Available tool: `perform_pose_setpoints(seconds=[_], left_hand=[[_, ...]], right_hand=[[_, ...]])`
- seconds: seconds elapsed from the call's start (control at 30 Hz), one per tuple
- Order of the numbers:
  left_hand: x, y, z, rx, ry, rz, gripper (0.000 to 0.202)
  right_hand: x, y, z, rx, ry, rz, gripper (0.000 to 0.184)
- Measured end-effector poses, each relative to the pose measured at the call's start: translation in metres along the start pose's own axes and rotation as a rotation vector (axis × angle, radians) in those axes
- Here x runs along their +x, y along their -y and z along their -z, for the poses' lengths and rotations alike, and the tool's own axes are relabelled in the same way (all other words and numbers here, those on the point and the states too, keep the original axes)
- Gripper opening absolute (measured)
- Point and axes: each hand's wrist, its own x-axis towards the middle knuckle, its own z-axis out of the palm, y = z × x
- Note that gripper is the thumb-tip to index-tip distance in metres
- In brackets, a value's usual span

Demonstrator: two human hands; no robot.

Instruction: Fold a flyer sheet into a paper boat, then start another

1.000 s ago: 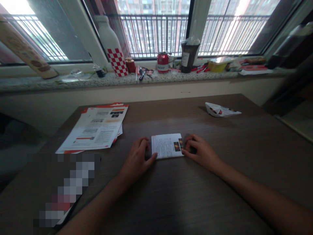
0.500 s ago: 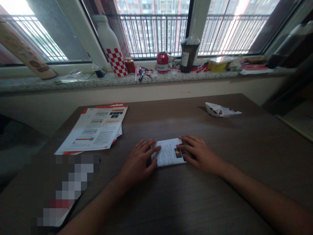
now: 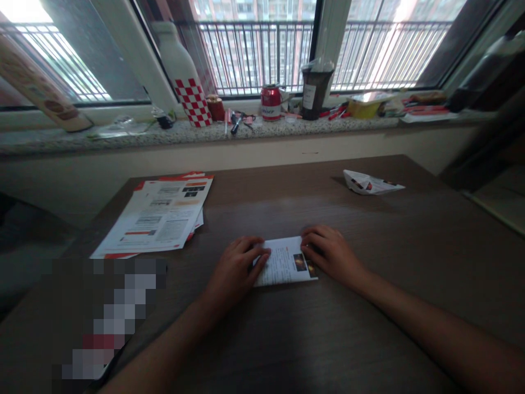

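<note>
A small sheet of printed paper (image 3: 283, 259), folded into a rectangle, lies in the middle of the brown table. It carries lines of text and dark photos at its right end. My left hand (image 3: 241, 262) is closed on the paper's left end, fingers bent over the far corner and thumb near the edge. At the far right corner, my right hand (image 3: 328, 249) grips the paper with curled fingers; its thumb is mostly hidden. A folded paper boat (image 3: 371, 183) rests on the table's far right part.
A stack of printed sheets (image 3: 164, 216) lies at the far left of the table (image 3: 262, 339). Nearer me on the left is a pixelated flat object (image 3: 118, 320). On the windowsill stand a checkered bottle (image 3: 192, 101), a red can (image 3: 271, 102), a dark drink cup (image 3: 315, 93) and small clutter.
My right hand has shifted to the paper's far right corner, its fingers more curled, baring the near right corner. The left fingers have drawn closer together. The paper sits slightly nearer me.
</note>
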Motion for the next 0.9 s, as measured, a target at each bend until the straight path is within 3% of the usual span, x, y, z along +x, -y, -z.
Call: perform_pose_setpoints(seconds=[0.23,0.43,0.9], left_hand=[[0.0031,-0.0001,-0.0015,-0.029,-0.027,0.0,0.017],[0.0029,0.0019,-0.0023,-0.032,-0.009,0.03,0.023],[0.0041,0.0032,-0.0051,0.008,-0.019,0.077,0.028]], right_hand=[[0.0039,-0.0007,-0.0022,-0.009,-0.021,-0.051,0.007],[0.0029,0.0002,-0.0021,-0.035,-0.006,-0.074,0.019],[0.0069,0.0002,-0.0041,-0.042,-0.013,-0.157,0.015]])
